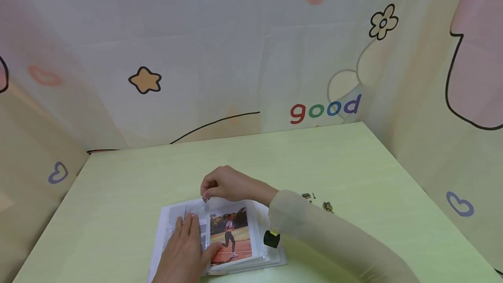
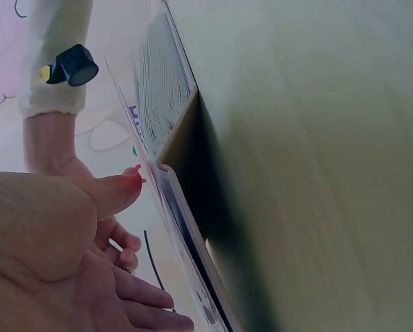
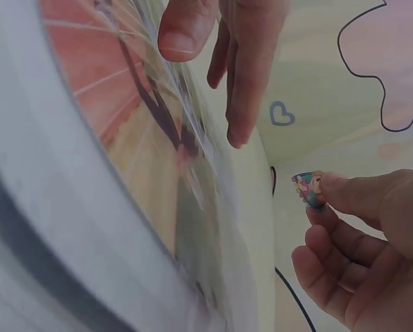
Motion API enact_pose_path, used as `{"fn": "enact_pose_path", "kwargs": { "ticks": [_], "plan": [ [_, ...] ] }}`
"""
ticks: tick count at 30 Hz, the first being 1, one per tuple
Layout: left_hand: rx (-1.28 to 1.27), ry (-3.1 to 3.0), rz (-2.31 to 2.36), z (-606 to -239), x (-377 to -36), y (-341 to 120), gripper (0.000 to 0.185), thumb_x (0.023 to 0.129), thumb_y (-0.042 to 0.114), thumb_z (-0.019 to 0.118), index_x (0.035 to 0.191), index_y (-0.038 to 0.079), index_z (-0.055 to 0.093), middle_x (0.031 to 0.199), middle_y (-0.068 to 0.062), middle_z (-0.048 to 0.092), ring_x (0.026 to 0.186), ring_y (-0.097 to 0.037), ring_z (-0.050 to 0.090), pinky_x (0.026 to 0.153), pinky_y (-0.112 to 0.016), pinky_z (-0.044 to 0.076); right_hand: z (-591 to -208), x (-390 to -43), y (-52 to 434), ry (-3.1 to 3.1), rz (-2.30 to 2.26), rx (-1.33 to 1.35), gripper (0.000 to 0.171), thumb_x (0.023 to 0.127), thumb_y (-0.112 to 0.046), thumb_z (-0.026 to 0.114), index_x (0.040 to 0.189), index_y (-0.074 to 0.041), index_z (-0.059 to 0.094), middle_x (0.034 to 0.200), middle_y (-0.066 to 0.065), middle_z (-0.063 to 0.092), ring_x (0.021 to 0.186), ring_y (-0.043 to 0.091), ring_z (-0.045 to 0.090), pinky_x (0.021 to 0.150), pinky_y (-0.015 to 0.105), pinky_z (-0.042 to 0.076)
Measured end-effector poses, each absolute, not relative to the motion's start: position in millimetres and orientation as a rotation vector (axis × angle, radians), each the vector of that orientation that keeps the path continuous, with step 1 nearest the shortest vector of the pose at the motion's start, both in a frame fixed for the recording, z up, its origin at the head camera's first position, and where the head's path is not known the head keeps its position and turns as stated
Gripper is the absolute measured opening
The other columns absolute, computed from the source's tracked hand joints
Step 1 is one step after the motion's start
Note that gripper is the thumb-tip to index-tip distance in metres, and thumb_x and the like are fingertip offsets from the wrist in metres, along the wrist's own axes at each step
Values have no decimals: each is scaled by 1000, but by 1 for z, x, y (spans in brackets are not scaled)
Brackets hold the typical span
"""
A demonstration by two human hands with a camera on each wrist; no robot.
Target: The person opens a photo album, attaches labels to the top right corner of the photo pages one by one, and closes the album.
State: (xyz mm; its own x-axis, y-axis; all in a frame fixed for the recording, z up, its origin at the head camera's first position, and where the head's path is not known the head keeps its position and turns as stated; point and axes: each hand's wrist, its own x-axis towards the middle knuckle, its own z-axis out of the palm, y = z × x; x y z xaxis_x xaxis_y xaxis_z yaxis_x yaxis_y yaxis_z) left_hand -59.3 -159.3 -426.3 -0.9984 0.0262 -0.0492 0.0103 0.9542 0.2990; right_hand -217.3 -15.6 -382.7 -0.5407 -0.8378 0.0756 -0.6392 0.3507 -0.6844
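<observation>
A photo album [image 1: 263, 222] lies spread on the table, with a photo [image 1: 239, 237] of a runner on a track under clear film on its right page. My left hand [image 1: 181, 248] rests on the album with its fingers extended over the left page and its thumb at the photo's edge. Above the album's top edge, near the fold, my right hand [image 1: 225, 184] pinches a small colourful sticker [image 3: 308, 189] between thumb and forefinger. The right wrist view shows the sticker's printed face, held off the page.
Several small dark-and-gold pieces [image 1: 327, 206] lie on the pale green table [image 1: 129, 178] to the right of the album, beyond the right forearm. A black wrist camera [image 1: 271, 238] sits at the right sleeve, over the album's right edge. Printed cloth [image 1: 220, 77] encloses the table.
</observation>
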Motion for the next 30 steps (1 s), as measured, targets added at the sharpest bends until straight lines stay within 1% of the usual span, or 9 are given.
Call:
{"fn": "enact_pose_path", "kwargs": {
  "ticks": [3, 7, 15, 23, 26, 30],
  "plan": [
    [13, 3042, 484, -427, -59, -159, 98, 93, 55, 71, 148, -19, 37, 154, -40, 34, 144, -57, 30, 109, -65, 38, -385, -217, -24, 2333, -955, -1297, 9, 99, -10, 70, 92, -11, 75, 83, 0, 73, 67, 3, 51, 62, 17, 41],
    [-3, 3024, 484, -428, -59, -159, 99, 94, 57, 69, 148, -19, 37, 155, -40, 33, 145, -57, 29, 107, -66, 39, -389, -219, -31, 2323, -915, -1279, 11, 100, -9, 69, 91, -10, 75, 79, -7, 69, 66, 4, 50, 62, 18, 41],
    [-30, 2997, 449, -430, -60, -158, 101, 93, 61, 68, 148, -18, 38, 155, -39, 33, 145, -57, 29, 109, -66, 38, -393, -227, -40, 2247, -823, -1314, 12, 102, -6, 65, 94, -9, 74, 82, -8, 68, 69, 4, 52, 66, 18, 42],
    [-31, 2997, 412, -431, -60, -155, 103, 93, 66, 64, 147, -19, 40, 155, -39, 35, 143, -58, 31, 109, -65, 38, -398, -231, -45, 2258, -751, -1317, 12, 102, -6, 65, 94, -9, 73, 82, -6, 67, 69, 4, 51, 66, 17, 42],
    [-38, 2962, 430, -431, -60, -154, 107, 92, 70, 62, 147, -19, 39, 156, -40, 32, 145, -58, 28, 111, -66, 34, -402, -232, -46, 2284, -722, -1323, 12, 101, -7, 66, 93, -11, 74, 81, -8, 67, 69, 3, 51, 67, 16, 42],
    [-54, 2940, 445, -433, -60, -151, 111, 89, 73, 63, 147, -19, 39, 157, -41, 29, 146, -58, 25, 113, -68, 30, -407, -231, -48, 2321, -678, -1339, 12, 101, -7, 67, 94, -12, 75, 83, -10, 68, 72, 2, 54, 71, 15, 43]
  ]
}}
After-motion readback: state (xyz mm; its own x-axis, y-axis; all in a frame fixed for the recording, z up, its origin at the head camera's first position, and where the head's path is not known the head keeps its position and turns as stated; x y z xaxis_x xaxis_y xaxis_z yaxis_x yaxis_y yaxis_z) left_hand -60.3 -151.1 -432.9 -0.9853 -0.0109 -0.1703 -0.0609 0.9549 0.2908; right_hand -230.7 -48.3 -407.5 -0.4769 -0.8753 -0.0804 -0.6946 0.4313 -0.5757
